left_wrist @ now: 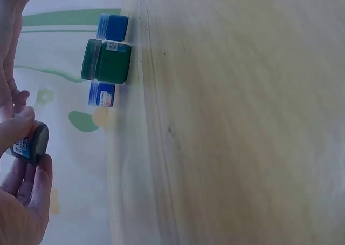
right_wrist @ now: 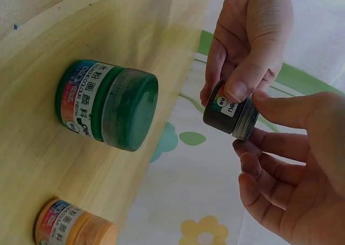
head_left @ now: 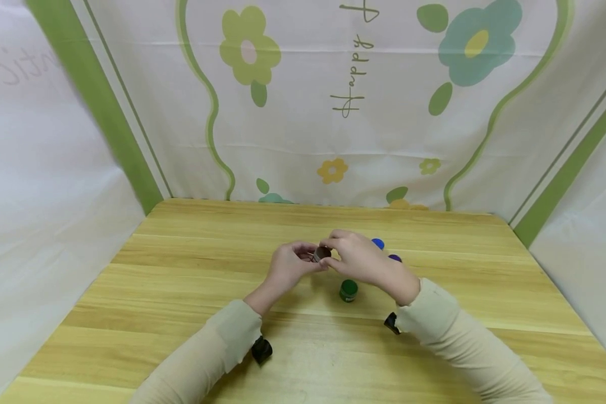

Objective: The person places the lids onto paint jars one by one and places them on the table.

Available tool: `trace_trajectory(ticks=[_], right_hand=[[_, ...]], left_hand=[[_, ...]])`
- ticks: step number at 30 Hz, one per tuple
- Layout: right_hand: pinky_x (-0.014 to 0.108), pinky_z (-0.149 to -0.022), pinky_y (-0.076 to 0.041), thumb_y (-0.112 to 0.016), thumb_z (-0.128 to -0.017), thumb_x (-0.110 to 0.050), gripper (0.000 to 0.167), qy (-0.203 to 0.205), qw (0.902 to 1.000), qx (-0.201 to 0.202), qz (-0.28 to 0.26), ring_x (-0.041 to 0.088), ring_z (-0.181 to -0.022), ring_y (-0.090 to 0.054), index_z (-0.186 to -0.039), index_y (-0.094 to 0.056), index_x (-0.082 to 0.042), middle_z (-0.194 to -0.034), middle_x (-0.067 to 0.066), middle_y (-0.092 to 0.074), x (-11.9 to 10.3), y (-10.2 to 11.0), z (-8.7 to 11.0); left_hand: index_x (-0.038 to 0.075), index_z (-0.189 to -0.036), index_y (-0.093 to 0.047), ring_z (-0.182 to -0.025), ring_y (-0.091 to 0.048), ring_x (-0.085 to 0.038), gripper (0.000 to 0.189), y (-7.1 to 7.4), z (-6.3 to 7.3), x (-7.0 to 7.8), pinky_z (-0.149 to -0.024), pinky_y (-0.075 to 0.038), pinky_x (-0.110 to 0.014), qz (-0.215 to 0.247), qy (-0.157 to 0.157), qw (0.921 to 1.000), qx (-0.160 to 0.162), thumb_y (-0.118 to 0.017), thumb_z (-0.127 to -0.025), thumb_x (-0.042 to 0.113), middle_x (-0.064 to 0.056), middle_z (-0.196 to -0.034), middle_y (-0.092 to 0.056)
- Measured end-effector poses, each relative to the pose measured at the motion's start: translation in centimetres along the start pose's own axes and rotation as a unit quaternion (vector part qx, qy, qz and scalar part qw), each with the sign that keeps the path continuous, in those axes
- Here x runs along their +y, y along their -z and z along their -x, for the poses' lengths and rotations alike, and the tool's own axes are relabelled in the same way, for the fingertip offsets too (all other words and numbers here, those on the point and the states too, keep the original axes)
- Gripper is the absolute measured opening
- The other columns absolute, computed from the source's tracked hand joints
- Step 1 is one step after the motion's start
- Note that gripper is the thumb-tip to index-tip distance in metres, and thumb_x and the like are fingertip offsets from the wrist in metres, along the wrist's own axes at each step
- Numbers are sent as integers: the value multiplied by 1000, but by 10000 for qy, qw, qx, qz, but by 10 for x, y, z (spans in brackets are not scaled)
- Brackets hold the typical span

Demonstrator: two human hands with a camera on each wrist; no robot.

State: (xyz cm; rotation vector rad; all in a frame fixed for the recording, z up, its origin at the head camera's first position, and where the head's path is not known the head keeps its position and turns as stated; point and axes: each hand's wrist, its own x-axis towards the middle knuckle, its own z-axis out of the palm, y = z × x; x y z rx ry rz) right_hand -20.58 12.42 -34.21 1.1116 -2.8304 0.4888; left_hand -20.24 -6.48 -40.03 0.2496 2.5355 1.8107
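A small dark brown paint jar (head_left: 322, 255) with a clear-sided lid is held up between both hands, above the wooden table. My left hand (head_left: 289, 266) grips the jar's body between thumb and fingers. From the other side, the thumb and fingers of my right hand (head_left: 357, 257) pinch the lid, which looks seated on the jar (right_wrist: 218, 113) in the right wrist view. A green paint jar (head_left: 348, 290) stands upright on the table below the hands, lid on. Behind the right hand show a blue jar (head_left: 377, 243) and a purple-blue jar (head_left: 395, 258), partly hidden.
An orange paint jar (right_wrist: 81, 226) stands near the green one in the right wrist view; the right arm hides it from the head view. The wooden table (head_left: 182, 292) meets a white flowered curtain (head_left: 293, 123) at its back edge. Black wrist devices (head_left: 261, 350) sit under both sleeves.
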Motion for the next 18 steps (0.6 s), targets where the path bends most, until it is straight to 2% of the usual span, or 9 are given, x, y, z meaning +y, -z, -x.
trace_trajectory(ticks=[8,14,18], right_hand=[[26,-68,-54,-76,-95,-18,29,136,9997,58,-173,19,-84,-66,-119,-75,-1,-106,7,-68,1,2,3],[36,-82,-58,-75,-97,-22,35,241,9995,96,-179,26,-100,-69,-124,-72,0,-116,12,-70,6,1,8],[45,-94,-55,-73,-98,-24,43,194,9997,78,-152,33,-116,-65,-133,-67,1,-128,17,-66,11,0,13]], left_hand=[[6,-119,-74,-98,-71,-21,39,0,3,2,-84,-59,-31,-457,-413,9979,-206,-88,-85,20,-6,-108,-73],[5,-118,-74,-100,-71,-22,36,3,2,2,-85,-58,-32,-541,-686,9955,-360,-86,-87,19,-7,-111,-73],[7,-115,-74,-97,-70,-19,32,7,2,0,-86,-58,-35,-731,-746,9935,-454,-86,-86,15,-4,-108,-73]])
